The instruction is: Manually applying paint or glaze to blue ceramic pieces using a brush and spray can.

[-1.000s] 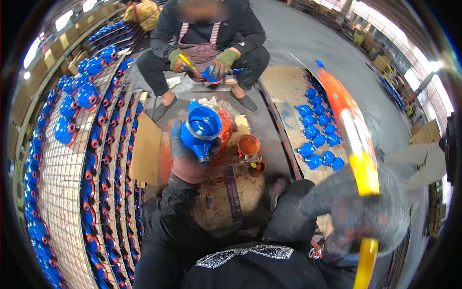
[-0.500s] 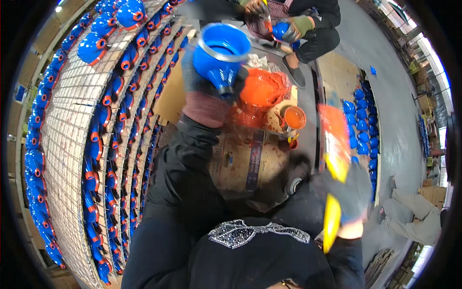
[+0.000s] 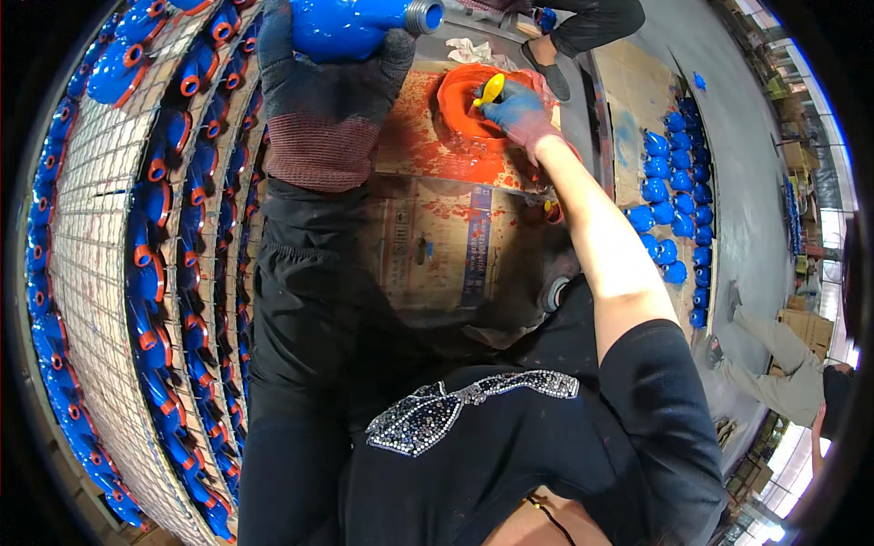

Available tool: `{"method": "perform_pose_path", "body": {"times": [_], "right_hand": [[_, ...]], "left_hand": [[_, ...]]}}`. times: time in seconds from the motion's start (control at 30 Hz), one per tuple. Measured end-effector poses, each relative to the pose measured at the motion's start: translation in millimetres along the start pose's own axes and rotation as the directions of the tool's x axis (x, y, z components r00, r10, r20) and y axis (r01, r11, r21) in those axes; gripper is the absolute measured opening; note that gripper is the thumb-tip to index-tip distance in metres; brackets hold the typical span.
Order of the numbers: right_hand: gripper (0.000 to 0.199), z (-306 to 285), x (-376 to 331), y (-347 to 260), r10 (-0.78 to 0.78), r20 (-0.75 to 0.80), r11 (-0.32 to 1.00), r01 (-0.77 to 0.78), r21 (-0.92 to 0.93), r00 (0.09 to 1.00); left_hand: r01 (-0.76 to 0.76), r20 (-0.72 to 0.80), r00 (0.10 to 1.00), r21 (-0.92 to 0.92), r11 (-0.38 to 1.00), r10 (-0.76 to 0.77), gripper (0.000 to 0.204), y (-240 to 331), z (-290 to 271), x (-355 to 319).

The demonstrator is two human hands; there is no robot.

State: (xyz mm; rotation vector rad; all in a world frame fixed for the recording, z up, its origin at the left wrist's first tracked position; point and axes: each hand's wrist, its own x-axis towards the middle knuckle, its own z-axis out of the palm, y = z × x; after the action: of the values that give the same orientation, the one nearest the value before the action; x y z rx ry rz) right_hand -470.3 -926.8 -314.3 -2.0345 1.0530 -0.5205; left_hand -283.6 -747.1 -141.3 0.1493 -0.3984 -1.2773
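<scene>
My left hand (image 3: pixel 328 91), in a dark glove with a maroon cuff, is closed around a glossy blue metal casting (image 3: pixel 350 27) at the upper edge. The casting lies tilted, its bare threaded neck pointing right; part of it is cut off by the frame. My right hand (image 3: pixel 519 114), gloved in blue-grey, grips a paintbrush by its yellow handle (image 3: pixel 492 88). It reaches over a basin of orange-red paint (image 3: pixel 452 114). The brush's bristles are hidden down in the basin. Under the basin lies paint-spattered cardboard (image 3: pixel 410 136).
Tiered wire-mesh racks (image 3: pixel 100 237) of blue castings with red rims stand on the left. More blue castings (image 3: pixel 681 182) are lined up on cardboard to the right. Another person's leg (image 3: pixel 596 27) and shoe show beyond the basin. At far right is another person (image 3: pixel 783 364).
My right hand has carried the brush from beside my right knee up and left to the paint basin. My left hand has moved up and left, turning the casting's neck rightward.
</scene>
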Motion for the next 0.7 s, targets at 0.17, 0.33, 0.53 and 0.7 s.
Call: {"method": "perform_pose_path", "body": {"times": [0.17, 0.33, 0.53, 0.7], "right_hand": [[0.026, -4.0, 3.8, 13.0, 0.038, 0.128, 0.992, -0.023, -0.122, 0.991], [0.027, -37.6, -35.0, -16.5, 0.157, 0.127, 0.981, -0.169, 0.091, 0.979], [0.018, -70.2, -80.3, -52.7, -0.112, -0.115, 0.935, 0.144, 0.323, 0.987], [0.025, -122.6, -130.6, -130.6, -0.012, -0.521, 0.833, 0.297, 0.468, 0.854]], "left_hand": [[0.149, 0.077, 0.987, -0.151, 0.977, -0.139, 0.048, 3.8, -2.3, 4.9], [0.081, -0.070, 0.994, -0.028, 0.996, -0.083, 0.070, -9.2, -25.3, 10.5], [0.057, -0.059, 0.997, 0.257, 0.965, -0.043, 0.061, -51.0, -19.3, 2.5], [-0.051, 0.000, 0.996, 0.826, 0.561, 0.091, 0.066, -89.3, -15.9, -8.2]]}}
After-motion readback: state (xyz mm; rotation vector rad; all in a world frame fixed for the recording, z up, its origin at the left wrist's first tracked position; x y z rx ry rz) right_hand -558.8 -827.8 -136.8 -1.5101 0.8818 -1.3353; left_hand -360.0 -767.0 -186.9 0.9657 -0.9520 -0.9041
